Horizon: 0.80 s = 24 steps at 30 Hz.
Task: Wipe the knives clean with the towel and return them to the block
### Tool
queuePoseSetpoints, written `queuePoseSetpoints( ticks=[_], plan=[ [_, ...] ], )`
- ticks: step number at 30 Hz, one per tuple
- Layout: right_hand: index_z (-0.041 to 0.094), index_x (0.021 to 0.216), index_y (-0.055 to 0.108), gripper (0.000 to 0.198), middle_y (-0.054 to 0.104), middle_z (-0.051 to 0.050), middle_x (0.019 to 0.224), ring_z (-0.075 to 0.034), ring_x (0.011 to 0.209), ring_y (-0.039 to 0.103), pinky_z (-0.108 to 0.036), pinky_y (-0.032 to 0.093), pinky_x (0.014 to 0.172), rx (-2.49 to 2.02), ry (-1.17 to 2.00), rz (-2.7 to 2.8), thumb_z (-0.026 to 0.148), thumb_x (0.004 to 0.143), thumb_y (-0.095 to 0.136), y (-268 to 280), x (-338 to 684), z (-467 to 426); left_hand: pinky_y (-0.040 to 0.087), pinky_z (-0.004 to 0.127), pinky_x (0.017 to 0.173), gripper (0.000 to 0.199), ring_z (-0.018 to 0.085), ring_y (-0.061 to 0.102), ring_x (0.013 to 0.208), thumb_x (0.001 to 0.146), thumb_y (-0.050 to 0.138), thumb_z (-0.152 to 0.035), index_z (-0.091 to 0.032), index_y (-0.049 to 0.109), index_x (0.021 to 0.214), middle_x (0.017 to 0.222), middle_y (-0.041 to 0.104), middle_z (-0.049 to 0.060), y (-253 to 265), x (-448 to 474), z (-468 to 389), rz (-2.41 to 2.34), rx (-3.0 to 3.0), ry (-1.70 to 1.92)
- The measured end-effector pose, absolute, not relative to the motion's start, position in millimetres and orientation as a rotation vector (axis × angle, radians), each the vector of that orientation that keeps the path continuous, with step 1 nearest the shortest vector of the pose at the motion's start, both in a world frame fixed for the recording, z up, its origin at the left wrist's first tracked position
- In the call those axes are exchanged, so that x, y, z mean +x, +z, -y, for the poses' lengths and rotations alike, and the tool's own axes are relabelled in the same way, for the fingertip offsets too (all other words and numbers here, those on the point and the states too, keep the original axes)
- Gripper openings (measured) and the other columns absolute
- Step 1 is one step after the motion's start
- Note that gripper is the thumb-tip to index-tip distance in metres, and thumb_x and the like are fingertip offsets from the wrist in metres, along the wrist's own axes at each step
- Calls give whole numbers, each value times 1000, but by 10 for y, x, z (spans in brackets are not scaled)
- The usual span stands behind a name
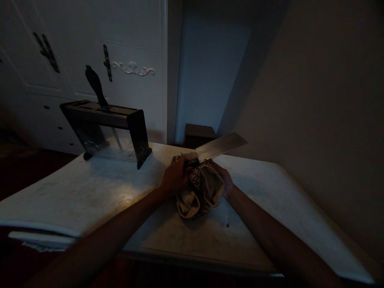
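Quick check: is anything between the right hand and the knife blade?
Yes, it seems: the bunched cloth is in the right hand, up against the near end of the knife blade. Whether a fingertip also touches metal is too dark to tell.

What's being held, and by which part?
Wide-bladed knife: apparently by its handle, in the left hand. Patterned cloth: by its right side, in the right hand.
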State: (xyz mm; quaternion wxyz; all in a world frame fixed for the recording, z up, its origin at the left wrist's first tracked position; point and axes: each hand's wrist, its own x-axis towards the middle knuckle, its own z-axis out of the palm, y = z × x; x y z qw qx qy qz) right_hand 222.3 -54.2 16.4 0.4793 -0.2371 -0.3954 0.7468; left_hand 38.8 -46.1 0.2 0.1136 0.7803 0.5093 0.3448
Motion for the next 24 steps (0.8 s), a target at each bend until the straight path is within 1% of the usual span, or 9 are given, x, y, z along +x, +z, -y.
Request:
queuePoseSetpoints(
  ticks=[2,5,8,13,18,21,24],
  plan=[
    [18,90,65,21,70,2,75,-13,62,65,-22,53,58,-594,1803,1013,21,70,72,162,2186,555,48,40,84,29,27,62,96,90,46,-31,-16,51,114,103,66,12,-33,360,448,-1475,2269,1040],
    [16,93,67,25,72,-1,79,-14,64,66,-24,53,59,-703,1728,1026,21,70,73,133,2154,540,48,40,84,29,26,62,95,90,47,-33,-16,52,113,103,66,11,-70,287,392,-1389,2291,1084],
    [15,89,69,23,73,-2,77,-15,63,66,-25,53,60,-789,1670,1006,22,68,74,91,2164,496,48,40,83,30,26,61,93,90,48,-36,-15,54,111,102,65,11,-84,217,319,-1343,2382,1092],
    [14,82,70,24,71,-2,68,-16,58,65,-25,52,59,-819,1705,996,26,63,78,77,2204,467,48,40,82,34,25,58,93,91,47,-41,-15,55,111,101,64,12,-49,174,288,-1322,2471,1070],
    [15,78,71,21,73,-2,69,-16,58,65,-25,52,57,-873,1683,939,26,61,79,67,2212,482,47,38,83,35,25,59,94,92,47,-41,-16,56,114,104,64,11,11,132,298,-1263,2558,1021],
    [15,75,71,18,72,-2,66,-16,55,64,-26,53,56,-901,1699,907,25,61,77,43,2220,482,48,37,80,34,24,60,90,89,52,-43,-16,58,109,100,66,10,22,95,266,-1262,2550,971],
    [16,77,70,19,72,-2,66,-16,54,63,-26,53,56,-903,1676,923,26,61,76,23,2228,477,48,35,78,32,23,61,87,86,56,-44,-16,60,101,96,67,9,11,74,232,-1288,2522,948]
  ],
)
